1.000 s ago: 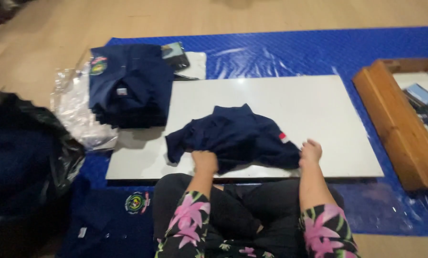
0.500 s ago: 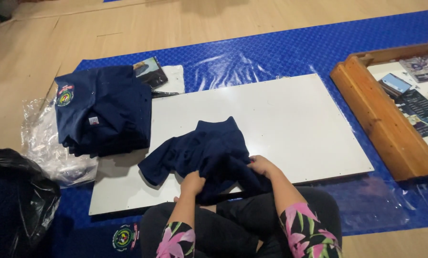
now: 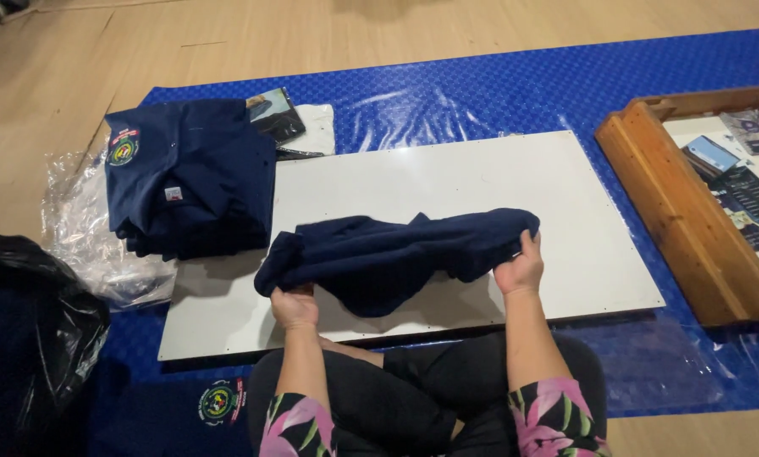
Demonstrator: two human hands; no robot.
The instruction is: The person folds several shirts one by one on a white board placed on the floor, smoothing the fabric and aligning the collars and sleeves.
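**While both hands grip it, a navy garment hangs over the white board**

While the person sits cross-legged on the floor, both hands hold one dark navy garment (image 3: pixel 396 258) stretched between them, just above the white board (image 3: pixel 447 182). The left hand (image 3: pixel 294 306) is closed on the garment's left end; its fingers are curled under the cloth and mostly hidden by it. The right hand (image 3: pixel 520 269) is closed on the right end, with the fingers wrapped over the folded edge and the thumb on the near side. Between the two hands the cloth sags in the middle, and its lowest part seems to touch the board, though I cannot tell this for sure.

Beyond the left hand and further to the left, a stack of folded navy shirts (image 3: pixel 189 178) lies partly on the board, with a round badge on the top one. Clear plastic wrapping (image 3: pixel 87 233) lies just beside this stack, on its far left side. A black bag (image 3: pixel 24 338) stands well to the left of the left hand. Well to the right of the right hand, a wooden tray (image 3: pixel 676 211) rests on the blue mat (image 3: pixel 498 85). Near the left hand, beside the knee, another navy shirt with a badge (image 3: pixel 220 402) lies on the mat.
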